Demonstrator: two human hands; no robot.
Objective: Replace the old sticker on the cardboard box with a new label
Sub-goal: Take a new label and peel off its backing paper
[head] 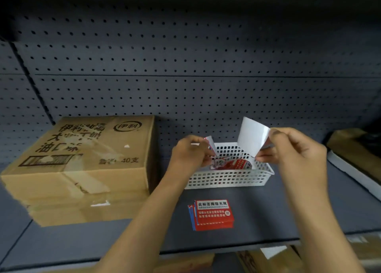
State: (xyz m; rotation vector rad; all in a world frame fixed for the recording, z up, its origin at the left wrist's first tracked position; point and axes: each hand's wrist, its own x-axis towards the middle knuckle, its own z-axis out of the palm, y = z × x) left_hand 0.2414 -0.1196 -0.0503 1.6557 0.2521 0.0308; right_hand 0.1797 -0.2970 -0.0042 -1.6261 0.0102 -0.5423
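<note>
I see both hands raised over the white basket, left hand pinching the label, right hand pinching its white backing (peeled upward), cardboard box left of the grip, bare shelf below.

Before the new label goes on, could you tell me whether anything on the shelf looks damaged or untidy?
Yes. The cardboard box top carries torn white sticker remnants and peeling clear tape over its print. Crumpled red labels lie loose in the white basket. The label stack looks tidy.
</note>
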